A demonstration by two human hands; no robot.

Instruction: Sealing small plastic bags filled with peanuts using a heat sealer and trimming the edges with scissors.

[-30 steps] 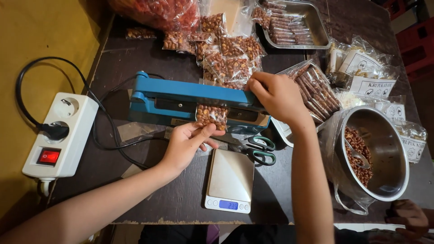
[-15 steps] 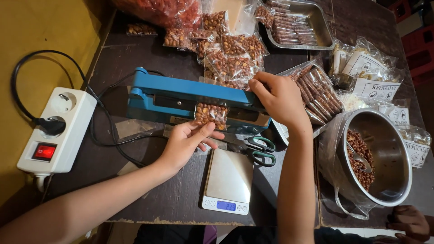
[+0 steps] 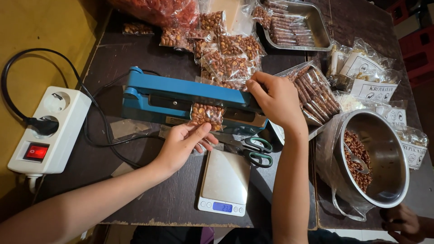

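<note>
A blue heat sealer [image 3: 181, 97] lies across the dark table. A small clear bag of peanuts [image 3: 207, 114] sticks out from under its closed arm. My left hand [image 3: 183, 143] holds the bag's lower end from below. On the sealer's right end my right hand [image 3: 276, 99] presses the arm down. A small digital scale [image 3: 225, 181] sits just below the sealer, beside my left hand, with green-handled scissors [image 3: 255, 151] above it.
A white power strip [image 3: 47, 131] with a red switch and black cable lies at left. Sealed peanut bags [image 3: 228, 54] pile behind the sealer. A metal tray [image 3: 316, 31], bagged snack sticks [image 3: 316, 90] and a steel bowl of peanuts [image 3: 384, 158] stand at right. Another person's hand [image 3: 402, 221] shows at bottom right.
Both hands stay in place on the bag and the sealer arm. Only the camera view has shifted slightly.
</note>
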